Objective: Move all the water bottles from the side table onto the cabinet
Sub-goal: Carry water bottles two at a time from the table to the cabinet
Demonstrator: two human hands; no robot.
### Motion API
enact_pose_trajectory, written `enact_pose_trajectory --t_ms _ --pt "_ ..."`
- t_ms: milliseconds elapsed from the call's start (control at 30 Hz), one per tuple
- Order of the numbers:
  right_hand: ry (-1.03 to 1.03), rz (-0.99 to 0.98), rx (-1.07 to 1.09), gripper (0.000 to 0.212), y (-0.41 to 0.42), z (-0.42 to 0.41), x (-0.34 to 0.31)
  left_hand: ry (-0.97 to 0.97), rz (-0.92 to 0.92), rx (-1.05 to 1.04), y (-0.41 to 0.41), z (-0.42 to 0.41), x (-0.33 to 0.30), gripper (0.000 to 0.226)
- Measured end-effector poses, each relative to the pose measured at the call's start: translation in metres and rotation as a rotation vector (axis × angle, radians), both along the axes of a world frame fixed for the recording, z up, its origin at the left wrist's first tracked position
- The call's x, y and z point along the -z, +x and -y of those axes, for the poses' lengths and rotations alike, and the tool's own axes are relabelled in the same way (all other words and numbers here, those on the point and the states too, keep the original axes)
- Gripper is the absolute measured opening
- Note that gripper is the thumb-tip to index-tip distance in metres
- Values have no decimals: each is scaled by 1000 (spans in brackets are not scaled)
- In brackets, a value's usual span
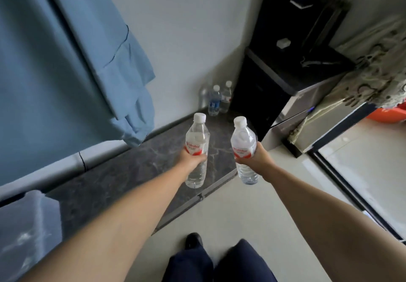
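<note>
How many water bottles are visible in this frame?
5: one in the left hand, one in the right hand, three standing in the far corner of the marble top. More may be hidden.

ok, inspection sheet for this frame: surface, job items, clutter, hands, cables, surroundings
Surface: long dark grey marbled cabinet top along the white wall.
Job's things: two clear red-labelled plastic water bottles with white caps, one in each hand; a cluster of bottles on the far end, among them a blue-labelled bottle and a red-labelled bottle.
Clutter: small white block on the black unit.
Hands: left hand grips the left bottle; right hand grips the right bottle.
Cables: nothing seen.
Surroundings: blue curtain, pale tiled floor, patterned cloth.
</note>
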State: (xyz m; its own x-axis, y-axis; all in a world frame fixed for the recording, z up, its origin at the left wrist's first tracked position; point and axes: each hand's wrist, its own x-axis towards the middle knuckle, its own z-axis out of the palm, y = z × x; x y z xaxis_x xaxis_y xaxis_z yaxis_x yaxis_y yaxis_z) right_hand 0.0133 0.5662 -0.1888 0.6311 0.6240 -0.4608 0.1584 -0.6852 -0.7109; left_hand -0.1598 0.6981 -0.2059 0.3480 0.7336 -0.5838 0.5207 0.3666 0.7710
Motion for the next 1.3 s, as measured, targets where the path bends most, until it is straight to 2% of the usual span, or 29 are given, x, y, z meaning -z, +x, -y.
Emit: enact_pose_trajectory --t_ms 67,233,533,633,800,933,1100,1300 --pt "-17 8 -7 57 16 -29 7 -19 -1 -56 12 -21 11 58" --pt "-73 34 -91 74 62 -105 41 -61 -8 -188 55 -66 49 60" --pt "-188 -80 -278 72 151 -224 125 -152 -75 -431 139 -137 131 50" --pt "-171 -99 -284 72 162 -258 151 -156 -57 -494 158 -159 154 47" --pt "-101 -86 -221 79 163 -313 204 -49 -1 -554 190 -206 194 52" --pt "-30 -64 -160 77 157 -345 246 84 82 -581 210 -238 227 40" --pt "46 -62 -36 80 146 -364 275 187 227 -690 230 -257 247 54" --pt "1 -67 -30 81 145 -366 288 265 340 -572 229 -261 260 55"
